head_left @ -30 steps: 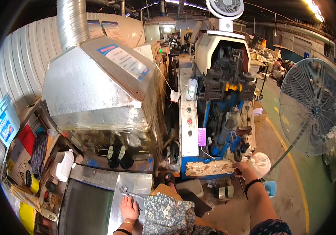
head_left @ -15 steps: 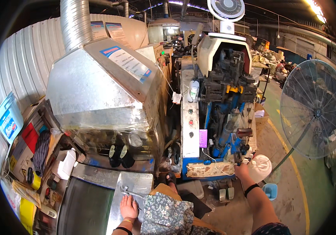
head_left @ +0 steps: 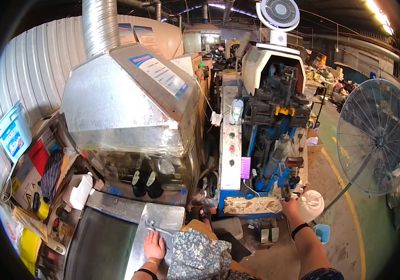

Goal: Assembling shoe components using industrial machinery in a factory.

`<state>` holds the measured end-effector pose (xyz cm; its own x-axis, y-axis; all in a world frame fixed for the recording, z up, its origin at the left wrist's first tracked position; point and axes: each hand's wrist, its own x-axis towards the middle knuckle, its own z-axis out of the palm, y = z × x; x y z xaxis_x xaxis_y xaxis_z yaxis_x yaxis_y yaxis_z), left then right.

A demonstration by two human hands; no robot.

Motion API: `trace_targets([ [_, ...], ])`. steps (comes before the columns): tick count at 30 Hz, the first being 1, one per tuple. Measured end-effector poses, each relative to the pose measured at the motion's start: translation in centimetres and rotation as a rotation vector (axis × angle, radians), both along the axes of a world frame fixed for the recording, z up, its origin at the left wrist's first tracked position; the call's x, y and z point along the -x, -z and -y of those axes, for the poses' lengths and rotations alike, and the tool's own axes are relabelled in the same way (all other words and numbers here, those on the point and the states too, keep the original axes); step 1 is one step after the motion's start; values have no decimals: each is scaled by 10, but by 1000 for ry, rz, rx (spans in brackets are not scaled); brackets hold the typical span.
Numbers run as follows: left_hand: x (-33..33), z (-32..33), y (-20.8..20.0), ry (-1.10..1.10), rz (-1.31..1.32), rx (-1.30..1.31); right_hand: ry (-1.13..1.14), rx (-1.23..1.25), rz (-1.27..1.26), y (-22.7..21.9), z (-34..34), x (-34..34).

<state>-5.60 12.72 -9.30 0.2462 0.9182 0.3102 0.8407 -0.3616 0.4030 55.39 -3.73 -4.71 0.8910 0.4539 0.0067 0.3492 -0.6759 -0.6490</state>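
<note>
My left hand [head_left: 154, 245] lies flat on a bare metal plate [head_left: 167, 213], its fingers stretched out. Just beyond the fingertips is a metal hand tool [head_left: 150, 225] with a long thin handle; its exact kind is unclear. To the right, my right arm reaches forward to the front of a blue and white machine [head_left: 231, 140]. There my right hand [head_left: 290, 207] is closed at a small dark part low on the machine, but the fingers hide what they hold. A pair of black shoes [head_left: 147, 185] stands at the opening of a large metal hood [head_left: 120, 107].
Beside the plate runs a dark conveyor belt [head_left: 100, 245]. A white jug [head_left: 78, 191] stands left of it. A round white container [head_left: 311, 205] and a blue bin [head_left: 321, 232] are near my right arm. A large floor fan [head_left: 372, 135] stands farther right.
The whole view has shifted a little, so the surroundings appear slightly farther right and lower. My left hand stays on the plate, and my right hand stays at the machine's front.
</note>
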Motion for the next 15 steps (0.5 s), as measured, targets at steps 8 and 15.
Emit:
trace_targets([
  [8,-1,-1,-1,4,-6,-8,32,17,5,-19,0,12],
  [15,-1,-1,-1,5,4,-21,30,14,18,-24,1,16],
])
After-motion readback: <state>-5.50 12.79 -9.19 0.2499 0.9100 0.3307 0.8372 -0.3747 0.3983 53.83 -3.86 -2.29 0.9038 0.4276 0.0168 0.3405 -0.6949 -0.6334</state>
